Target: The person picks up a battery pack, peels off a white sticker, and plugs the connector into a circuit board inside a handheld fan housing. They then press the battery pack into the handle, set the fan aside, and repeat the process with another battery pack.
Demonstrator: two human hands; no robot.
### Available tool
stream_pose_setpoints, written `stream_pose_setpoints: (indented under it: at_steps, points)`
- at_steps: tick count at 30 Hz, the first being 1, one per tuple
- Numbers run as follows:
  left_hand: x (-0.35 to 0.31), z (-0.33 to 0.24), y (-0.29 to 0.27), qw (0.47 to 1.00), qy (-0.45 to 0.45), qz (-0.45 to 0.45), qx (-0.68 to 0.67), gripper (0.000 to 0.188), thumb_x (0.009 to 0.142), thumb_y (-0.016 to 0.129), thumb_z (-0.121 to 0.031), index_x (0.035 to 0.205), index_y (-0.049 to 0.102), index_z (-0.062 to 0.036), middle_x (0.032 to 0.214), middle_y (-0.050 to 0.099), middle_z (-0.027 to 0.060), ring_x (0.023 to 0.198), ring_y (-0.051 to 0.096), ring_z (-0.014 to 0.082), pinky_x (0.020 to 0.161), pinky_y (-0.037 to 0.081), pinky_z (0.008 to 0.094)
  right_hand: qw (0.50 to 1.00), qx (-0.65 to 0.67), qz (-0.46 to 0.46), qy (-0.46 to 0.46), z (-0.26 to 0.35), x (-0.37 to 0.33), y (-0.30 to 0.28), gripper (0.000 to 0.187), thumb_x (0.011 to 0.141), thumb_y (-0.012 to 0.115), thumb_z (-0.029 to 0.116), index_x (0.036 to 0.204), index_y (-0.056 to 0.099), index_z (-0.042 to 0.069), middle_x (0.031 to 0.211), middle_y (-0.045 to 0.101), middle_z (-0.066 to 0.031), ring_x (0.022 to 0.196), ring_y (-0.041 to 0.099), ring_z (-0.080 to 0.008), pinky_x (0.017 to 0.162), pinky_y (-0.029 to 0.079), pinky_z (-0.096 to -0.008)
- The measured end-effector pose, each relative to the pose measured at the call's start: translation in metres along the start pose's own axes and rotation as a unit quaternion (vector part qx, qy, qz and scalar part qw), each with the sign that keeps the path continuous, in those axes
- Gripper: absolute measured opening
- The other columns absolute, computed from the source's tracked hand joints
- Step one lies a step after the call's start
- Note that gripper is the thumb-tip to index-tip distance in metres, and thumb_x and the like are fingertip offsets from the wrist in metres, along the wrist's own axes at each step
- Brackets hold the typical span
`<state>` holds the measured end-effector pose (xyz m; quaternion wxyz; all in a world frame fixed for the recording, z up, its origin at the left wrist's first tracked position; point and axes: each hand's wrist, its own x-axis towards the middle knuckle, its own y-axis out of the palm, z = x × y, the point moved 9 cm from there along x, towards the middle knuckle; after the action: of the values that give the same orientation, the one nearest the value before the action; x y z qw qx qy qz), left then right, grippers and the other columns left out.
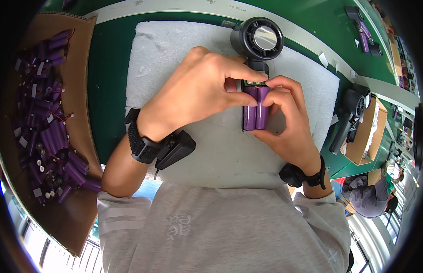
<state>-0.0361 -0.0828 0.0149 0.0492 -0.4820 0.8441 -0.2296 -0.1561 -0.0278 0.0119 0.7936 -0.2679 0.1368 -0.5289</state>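
Note:
A black hand-held fan [257, 38] lies on a white foam pad [175, 54], its round head pointing away from me and its handle open. Two purple battery cells [256, 111] sit side by side in the handle. My left hand [197, 88] presses on the top of the cells with thumb and fingers, next to a small circuit board at the handle's upper end. Gripping the cells and the handle from the right side is my right hand [288, 120]. Both wrists wear black straps.
A cardboard box [79, 59] at the left holds several purple battery packs [47, 132] with wires. Another black fan [350, 113] leans on a cardboard box [368, 132] at the right; more fans [363, 29] lie at the far right. Another person [370, 195] sits lower right.

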Motion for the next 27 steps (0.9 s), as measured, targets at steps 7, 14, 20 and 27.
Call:
stream_pose_setpoints:
  at_steps: [7,14,20,27]
  points:
    - [0.000,0.001,0.000,1.000,-0.004,0.006,-0.019,0.037,0.062,0.083,-0.009,0.098,0.074,-0.0090,0.080,0.069,0.0102,0.061,0.061,0.0265,0.060,0.050,0.0306,0.999,0.008,-0.007,0.049,-0.004,-0.002,0.001,0.067,0.056,0.080,-0.004,0.115,0.053,0.010,0.126,0.043,-0.0104,0.096,0.055,-0.0219,0.075,0.048,-0.0305]
    - [-0.001,0.004,0.001,1.000,0.013,0.007,-0.025,0.037,0.064,0.083,-0.010,0.099,0.074,-0.0099,0.080,0.069,0.0095,0.061,0.061,0.0257,0.060,0.050,0.0315,0.999,-0.030,-0.011,0.016,0.002,-0.004,0.000,0.075,0.055,0.081,-0.003,0.124,0.055,0.010,0.126,0.045,-0.0095,0.098,0.056,-0.0218,0.075,0.050,-0.0308]
    - [0.001,0.007,0.001,0.999,-0.019,0.024,-0.031,0.036,0.065,0.082,-0.012,0.100,0.074,-0.0107,0.080,0.069,0.0095,0.061,0.062,0.0252,0.060,0.050,0.0316,0.997,-0.075,-0.005,-0.004,0.006,-0.005,0.001,0.071,0.056,0.082,-0.002,0.122,0.060,0.007,0.126,0.047,-0.0091,0.100,0.058,-0.0224,0.077,0.052,-0.0322]
    - [0.001,0.015,0.002,0.998,-0.028,0.022,-0.055,0.034,0.067,0.081,-0.013,0.101,0.074,-0.0116,0.084,0.070,0.0112,0.066,0.065,0.0244,0.064,0.052,0.0316,0.987,-0.156,0.002,-0.043,0.017,-0.003,0.000,0.069,0.055,0.082,-0.001,0.121,0.060,0.003,0.127,0.051,-0.0102,0.105,0.058,-0.0271,0.081,0.052,-0.0349]
